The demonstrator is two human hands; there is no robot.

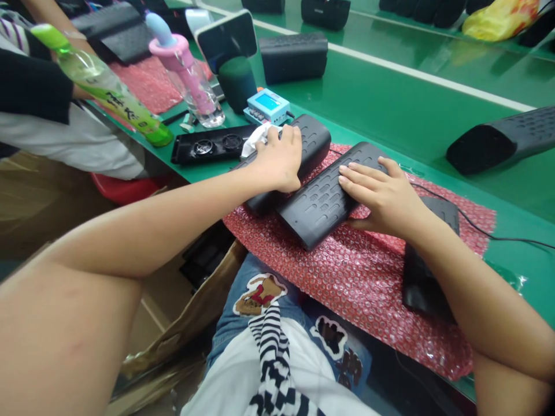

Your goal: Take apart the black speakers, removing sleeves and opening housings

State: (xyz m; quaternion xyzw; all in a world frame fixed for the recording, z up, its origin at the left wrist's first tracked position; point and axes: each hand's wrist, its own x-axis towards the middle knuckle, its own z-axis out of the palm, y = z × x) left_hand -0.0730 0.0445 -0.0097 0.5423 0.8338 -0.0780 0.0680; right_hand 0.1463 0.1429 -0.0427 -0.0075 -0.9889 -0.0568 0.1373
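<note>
Two black speaker-like cases lie side by side on pink bubble wrap [329, 277]. My left hand [280, 159] rests on the rear case [314, 138], with a crumpled white cloth or tissue [255, 138] at its fingers; the fingers are bent over the case. My right hand [381, 193] lies over the right part of the front case [323, 202], its fingers spread along the top and its thumb low at the near side. Under my right forearm sits another black part [427, 283]. A black panel with two round drivers [217, 144] is left of my left hand.
Beyond my left hand are a light-blue device [269, 105], a dark cylinder [237, 84], a propped phone [228, 40], a pink-topped bottle [191, 81] and a green bottle [113, 95]. A black cable [477, 228] crosses the right side. Another person [34, 86] is at left.
</note>
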